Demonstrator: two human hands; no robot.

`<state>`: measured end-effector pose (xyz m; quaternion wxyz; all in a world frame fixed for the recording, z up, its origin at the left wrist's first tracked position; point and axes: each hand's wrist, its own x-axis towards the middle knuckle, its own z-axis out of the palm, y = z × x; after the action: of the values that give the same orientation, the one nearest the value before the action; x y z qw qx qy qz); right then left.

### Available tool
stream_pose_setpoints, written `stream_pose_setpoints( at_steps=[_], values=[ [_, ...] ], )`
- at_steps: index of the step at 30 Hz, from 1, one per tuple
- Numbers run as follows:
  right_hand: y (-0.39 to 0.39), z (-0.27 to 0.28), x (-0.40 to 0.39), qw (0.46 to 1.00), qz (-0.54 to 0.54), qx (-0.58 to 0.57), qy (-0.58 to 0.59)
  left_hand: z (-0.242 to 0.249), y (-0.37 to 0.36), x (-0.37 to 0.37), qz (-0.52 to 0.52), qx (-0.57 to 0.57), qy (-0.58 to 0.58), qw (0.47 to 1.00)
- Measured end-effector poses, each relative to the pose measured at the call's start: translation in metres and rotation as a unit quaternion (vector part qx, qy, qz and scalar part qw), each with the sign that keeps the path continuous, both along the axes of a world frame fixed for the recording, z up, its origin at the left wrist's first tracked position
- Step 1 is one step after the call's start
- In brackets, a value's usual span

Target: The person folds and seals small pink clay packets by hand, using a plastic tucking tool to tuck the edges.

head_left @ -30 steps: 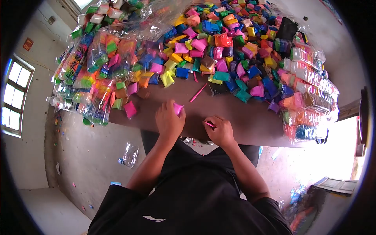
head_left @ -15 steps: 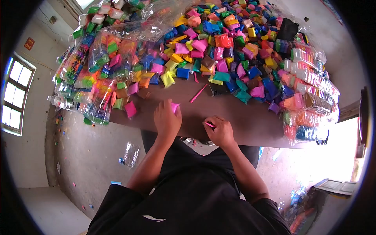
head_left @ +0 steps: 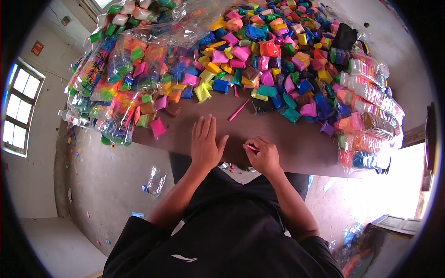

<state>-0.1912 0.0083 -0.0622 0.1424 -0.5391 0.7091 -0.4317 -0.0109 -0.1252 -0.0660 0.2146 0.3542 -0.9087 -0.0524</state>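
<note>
My left hand (head_left: 205,144) lies palm down at the front of the brown table (head_left: 181,125), fingers stretched out and thumb apart. Whatever is under its palm is hidden. My right hand (head_left: 263,155) is closed around a thin pink stick-like tool (head_left: 252,148), whose end pokes out past the fingers. Farther back, between the hands, a second pink stick tool (head_left: 238,110) rests on the table. A bright pink packet (head_left: 157,128) lies to the left of my left hand.
A big heap of small coloured packets (head_left: 266,48) covers the table's back. Clear plastic bags of packets (head_left: 125,69) stand at the left, and more bagged packs (head_left: 368,123) line the right edge. A black pouch (head_left: 345,36) sits on the heap. Wrappers (head_left: 156,181) litter the floor.
My left hand has gone from curled fingers at a pink packet to lying flat with fingers extended; that packet is out of sight now. My right hand still holds the pink tool.
</note>
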Motion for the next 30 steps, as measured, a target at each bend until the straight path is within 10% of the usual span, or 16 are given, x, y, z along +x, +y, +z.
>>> stream_pose_setpoints(
  at_steps=[12,17,24,26,30],
  values=[
    [-0.001,0.002,0.002,1.000,-0.009,-0.002,0.014,0.001,-0.001,0.003,0.006,-0.016,0.010,1.000],
    [0.011,0.026,-0.003,0.995,-0.083,0.053,-0.033,0.032,-0.051,0.014,0.044,0.045,0.216,0.974],
    [0.033,0.013,-0.040,0.979,-0.141,-0.071,0.129,0.005,-0.145,-0.018,0.050,-0.031,0.091,0.994],
    [0.041,0.007,-0.050,0.972,-0.092,0.132,0.170,0.009,-0.156,-0.033,0.095,-0.078,0.077,0.989],
    [0.044,0.041,-0.045,0.974,-0.128,0.091,0.163,0.017,-0.179,-0.044,0.193,-0.074,-0.003,0.978]
  ],
)
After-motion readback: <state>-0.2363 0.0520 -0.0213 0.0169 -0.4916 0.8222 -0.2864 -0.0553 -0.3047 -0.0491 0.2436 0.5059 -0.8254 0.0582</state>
